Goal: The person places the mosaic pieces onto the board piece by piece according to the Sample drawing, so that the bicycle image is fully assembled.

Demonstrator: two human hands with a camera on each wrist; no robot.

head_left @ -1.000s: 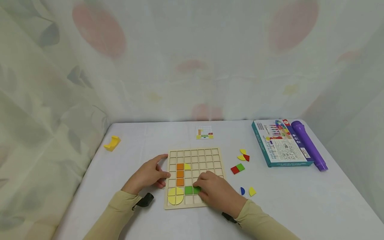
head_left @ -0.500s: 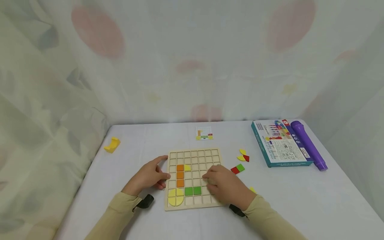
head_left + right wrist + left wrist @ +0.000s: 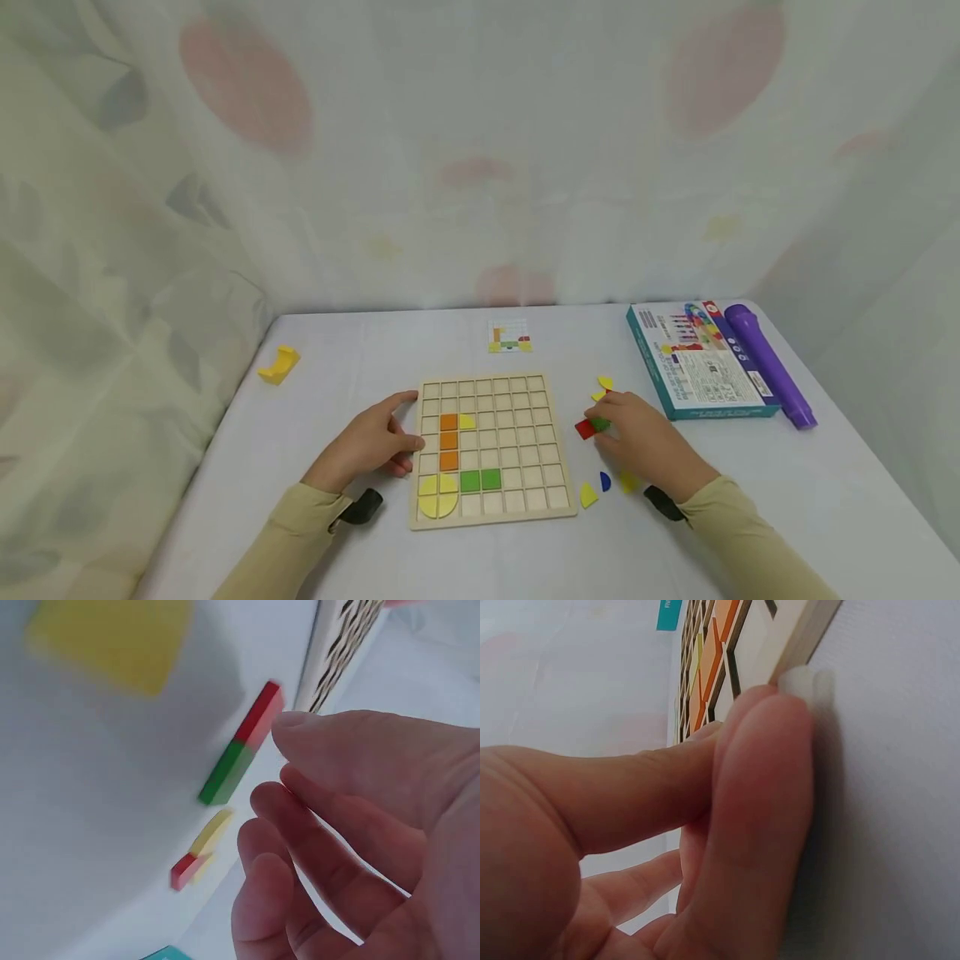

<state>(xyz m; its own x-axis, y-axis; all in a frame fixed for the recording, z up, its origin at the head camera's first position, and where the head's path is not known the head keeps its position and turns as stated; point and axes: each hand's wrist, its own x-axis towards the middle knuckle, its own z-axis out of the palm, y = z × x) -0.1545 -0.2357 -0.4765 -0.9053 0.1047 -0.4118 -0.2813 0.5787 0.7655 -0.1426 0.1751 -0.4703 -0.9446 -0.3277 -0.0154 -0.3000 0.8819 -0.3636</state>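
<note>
Now my right hand (image 3: 647,435) has left the board (image 3: 522,433) and hovers beside the loose red square (image 3: 585,429) on the counter (image 3: 356,354), fingers apart, empty; two green squares (image 3: 470,481) sit placed. My left hand (image 3: 367,437), thumb outstretched, touches the board's edge.

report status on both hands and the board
Left hand touching left edge of board. Right hand holding nothing, near red tile and green tile. Board partly filled. No obstruction seen.

Curtained-off tabletop space: printed drapes (image 3: 375,192) round white table (image 3: 480,571).
</note>
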